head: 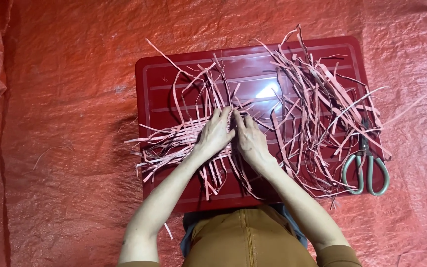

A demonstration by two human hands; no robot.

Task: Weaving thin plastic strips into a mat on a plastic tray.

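Both hands rest side by side near the middle of a dark red plastic board (253,54) that lies on a red woven tarp (65,99). The left hand (215,133) lies palm down with its fingers spread and stretched forward, pressing flat on a crossed bundle of pale pink strips (184,136) that fans out toward the board's left edge and hangs a little past it. It clasps nothing; the hand is flat and unclenched. The right hand (250,141) lies just beside it, the fingertips of the two nearly touching, its fingers also extended and laid flat over the same strips where they cross, not curled around any of them.

A second, looser heap of pink strips (317,109) covers the right half of the board, reaching from its far edge almost to its near edge, with some ends sticking out beyond the far right corner. A pair of scissors with grey-green handles (366,170) lies at the board's right edge near the near right corner, blades pointing away from the person and partly buried under that heap, well apart from either hand
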